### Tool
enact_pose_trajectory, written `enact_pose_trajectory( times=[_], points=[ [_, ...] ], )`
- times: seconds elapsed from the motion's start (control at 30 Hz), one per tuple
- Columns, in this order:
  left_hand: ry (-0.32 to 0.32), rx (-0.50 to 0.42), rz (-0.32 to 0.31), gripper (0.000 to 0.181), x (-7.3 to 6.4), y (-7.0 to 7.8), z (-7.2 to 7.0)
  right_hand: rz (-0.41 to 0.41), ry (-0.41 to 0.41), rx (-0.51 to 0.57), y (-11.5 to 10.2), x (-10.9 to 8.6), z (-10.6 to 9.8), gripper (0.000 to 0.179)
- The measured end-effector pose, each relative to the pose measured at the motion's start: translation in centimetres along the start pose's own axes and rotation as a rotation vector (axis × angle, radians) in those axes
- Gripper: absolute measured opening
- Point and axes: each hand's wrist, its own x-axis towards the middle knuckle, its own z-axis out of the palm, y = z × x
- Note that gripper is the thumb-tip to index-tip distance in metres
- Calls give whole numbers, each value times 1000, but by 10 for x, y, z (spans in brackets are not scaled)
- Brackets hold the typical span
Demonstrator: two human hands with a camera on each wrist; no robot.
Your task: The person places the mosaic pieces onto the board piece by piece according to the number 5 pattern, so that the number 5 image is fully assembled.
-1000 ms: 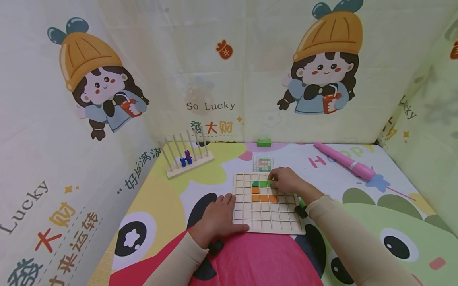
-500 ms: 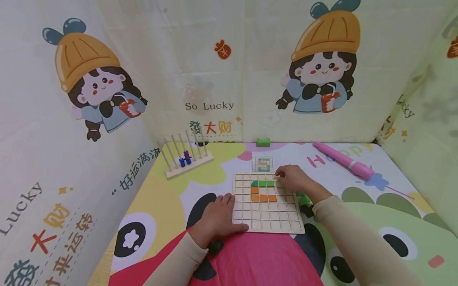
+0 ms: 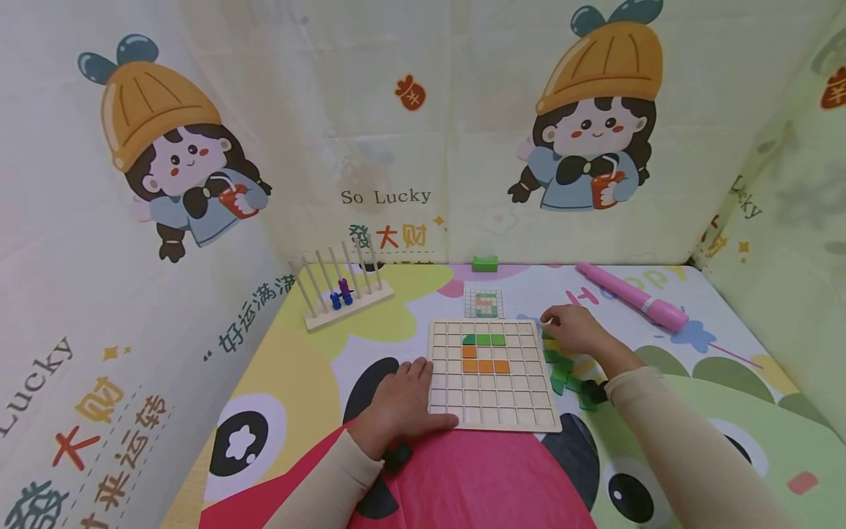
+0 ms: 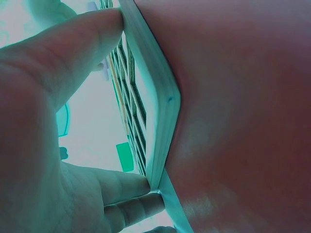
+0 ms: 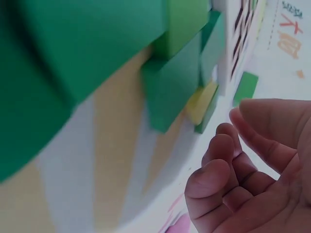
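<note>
Board (image 3: 505, 402), pale wood, gridded, lies flat in the middle of the table, between the two hands. Left hand (image 3: 399, 404) at its near left corner: thumb stretched along the near edge, fingers laid against the left edge, spread wide and fairly straight; it touches the corner from both sides, no curl round it. Right hand (image 3: 578, 330) hangs just off the board's right side, toward the far end, above the blocks; fingers loosely curled, a gap between thumb and fingers in the right wrist view, nothing seen in its hold. On the board, second row from the far edge: a dark green piece (image 3: 468, 339) with one rounded corner, then two green squares (image 3: 491, 339) to its right. Below the dark one, toward the near side, a single orange square (image 3: 468, 353); in the next row nearer, a run of three orange squares (image 3: 485, 366), its left end in the same column. Green blocks (image 3: 560, 367) lie in a loose heap close along the board's right side, some overlapping; one shows a yellowish face in the right wrist view. Card (image 3: 484, 303) with a small printed grid in green and orange lies just beyond the far edge. Farther off, near the wall, a lone green block (image 3: 485, 264). Far left, a peg rack (image 3: 363, 302) with blue and purple beads (image 3: 344, 286) low among its pegs. Far right, a pink tube (image 3: 633, 297) lies aslant on the printed cloth (image 3: 489, 485).
</note>
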Motion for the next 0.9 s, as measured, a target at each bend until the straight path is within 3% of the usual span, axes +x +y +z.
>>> enact_pose_trajectory(
  times=[0.3,0.7,0.9],
  points=[
    [-8,-12,-5,111,0,1,1,28,-43,-38,14,0,3,32],
    [-7,-1,1,111,0,0,-1,93,-37,4,16,1,3,23],
    [-6,1,2,111,0,0,-2,60,-16,-1,15,2,2,18]
  ],
)
